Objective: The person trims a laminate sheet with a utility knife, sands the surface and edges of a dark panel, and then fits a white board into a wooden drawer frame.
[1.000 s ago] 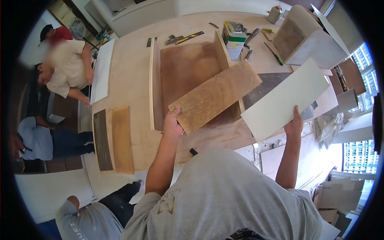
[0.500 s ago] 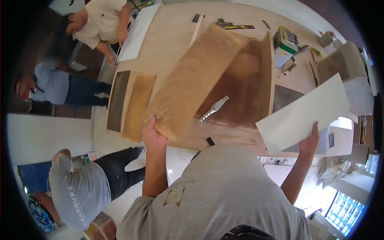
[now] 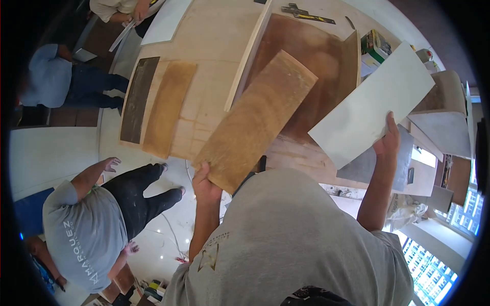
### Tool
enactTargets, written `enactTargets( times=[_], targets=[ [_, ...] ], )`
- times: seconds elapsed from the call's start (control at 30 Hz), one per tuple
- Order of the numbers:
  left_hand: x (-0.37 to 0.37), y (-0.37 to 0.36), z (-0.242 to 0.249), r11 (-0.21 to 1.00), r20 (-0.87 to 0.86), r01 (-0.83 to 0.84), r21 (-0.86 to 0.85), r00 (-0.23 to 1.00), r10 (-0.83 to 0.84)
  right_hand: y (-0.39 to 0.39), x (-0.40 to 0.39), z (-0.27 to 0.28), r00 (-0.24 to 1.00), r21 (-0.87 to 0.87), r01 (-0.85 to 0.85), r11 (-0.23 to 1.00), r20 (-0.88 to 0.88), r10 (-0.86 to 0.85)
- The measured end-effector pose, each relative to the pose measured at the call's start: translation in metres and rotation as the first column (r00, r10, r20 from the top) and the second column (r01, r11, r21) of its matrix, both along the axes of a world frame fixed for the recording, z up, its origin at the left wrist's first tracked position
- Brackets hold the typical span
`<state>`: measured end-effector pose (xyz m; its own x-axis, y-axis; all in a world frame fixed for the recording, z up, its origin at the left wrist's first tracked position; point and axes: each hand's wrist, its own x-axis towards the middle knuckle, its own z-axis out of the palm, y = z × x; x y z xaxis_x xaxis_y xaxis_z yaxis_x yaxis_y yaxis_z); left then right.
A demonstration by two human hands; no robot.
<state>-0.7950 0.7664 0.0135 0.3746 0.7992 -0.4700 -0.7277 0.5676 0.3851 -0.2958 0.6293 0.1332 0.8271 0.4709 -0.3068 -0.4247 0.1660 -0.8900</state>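
My left hand grips the lower left end of a brown wooden board, thumb on its face. That board slants up to the right, across part of a shallow wooden box with a brown inside. In my right hand is a white rectangular panel, held by its lower right edge with the thumb on top. The panel tilts in front of a green-and-white carton and hides part of it. A dark grey sheet lies on the worktable below the panel.
On the left of the worktable lie another brown board and a dark strip. A black-and-yellow tool sits beyond the box. A co-worker in a grey shirt stands at left; other people are at upper left.
The brown board has swung right and lower, and the metal tool that lay in the box is now hidden. The white panel has risen slightly leftward. The grey-shirted co-worker's arms have moved outward.
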Motion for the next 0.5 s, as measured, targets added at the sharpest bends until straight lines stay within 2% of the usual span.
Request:
enactTargets(
  times=[0.17, 0.23, 0.33, 0.43, 0.5],
  targets=[
    [0.064, 0.013, -0.034, 0.972, 0.082, 0.183, -0.148, 0.982, -0.172, -0.020, -0.010, -0.007, 0.999, -0.073, -0.038, 0.997, 0.006, 0.039],
    [0.091, 0.020, -0.045, 0.955, 0.025, 0.211, -0.207, 0.977, -0.211, -0.016, -0.017, -0.018, 0.997, -0.072, -0.074, 0.995, 0.004, 0.075],
    [0.125, 0.028, -0.063, 0.944, 0.010, 0.230, -0.235, 0.972, -0.234, 0.006, -0.035, -0.040, 0.995, -0.024, -0.053, 0.998, -0.082, 0.050],
    [0.151, 0.034, -0.073, 0.957, 0.023, 0.197, -0.212, 0.980, -0.197, 0.030, -0.054, -0.052, 0.958, 0.023, -0.093, 0.995, -0.269, 0.096],
    [0.159, 0.040, -0.077, 0.958, 0.007, 0.206, -0.198, 0.978, -0.209, 0.050, -0.068, -0.065, 0.946, -0.011, -0.108, 0.994, -0.309, 0.099]
  ],
)
